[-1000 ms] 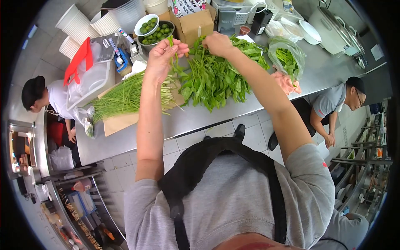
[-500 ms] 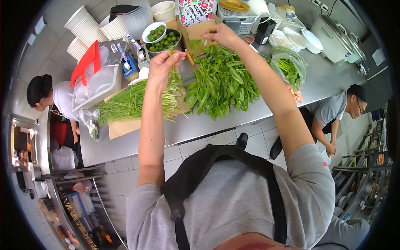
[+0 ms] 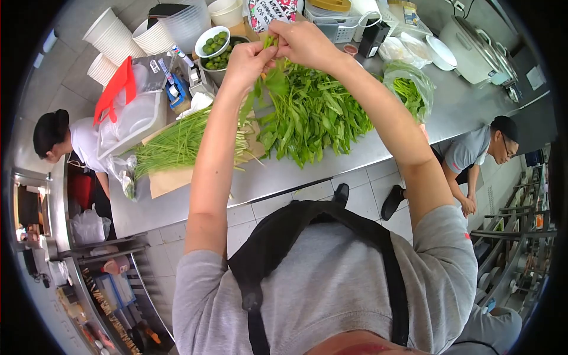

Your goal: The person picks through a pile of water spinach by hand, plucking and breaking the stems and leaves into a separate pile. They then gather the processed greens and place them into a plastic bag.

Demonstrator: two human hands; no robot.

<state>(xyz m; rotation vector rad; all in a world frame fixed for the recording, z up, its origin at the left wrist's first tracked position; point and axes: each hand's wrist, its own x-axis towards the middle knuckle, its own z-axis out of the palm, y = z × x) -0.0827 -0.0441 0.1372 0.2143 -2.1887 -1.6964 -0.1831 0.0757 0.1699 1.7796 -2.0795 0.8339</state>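
Greens over silver-grey, with red, blue and pink accents.
The leafy heap is deep green, the held sprig lighter; the thin stalks run yellow-green to near white over tan paper. The table is silver-grey. Limes show dark green in a white bowl. The strap-like piece is bright red, the tape dispenser blue. The log book wears a pink, black and white pattern around black lettering on white. The wearer's apron is plain black, the shirt heathered grey, the floor tiles pale with darker joint lines.
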